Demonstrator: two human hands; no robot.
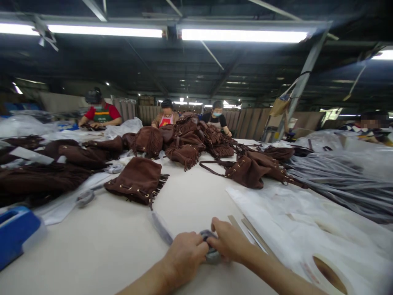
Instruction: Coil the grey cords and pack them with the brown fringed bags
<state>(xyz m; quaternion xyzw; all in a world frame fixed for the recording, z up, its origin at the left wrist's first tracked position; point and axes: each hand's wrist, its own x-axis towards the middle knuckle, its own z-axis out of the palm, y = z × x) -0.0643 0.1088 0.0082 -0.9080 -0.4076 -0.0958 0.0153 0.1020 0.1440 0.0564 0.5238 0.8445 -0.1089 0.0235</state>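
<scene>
Left hand (185,255) and right hand (231,241) grip a grey wrapped coil (212,257).
A brown fringed suede bag (137,177) lies beyond, brown bag heap (187,137) behind.

I count two hands (186,255) (231,242) and one grey coil (212,257) at six o'clock, one lone bag (136,179) at eleven, one blue dispenser (19,233) at nine, at least one tape roll (340,279) at three, and four people (103,116) between eleven and two.

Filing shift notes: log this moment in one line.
left hand: holding grey round coil; right hand: holding same coil; brown fringed fabric bag: ahead on white tabletop
</scene>
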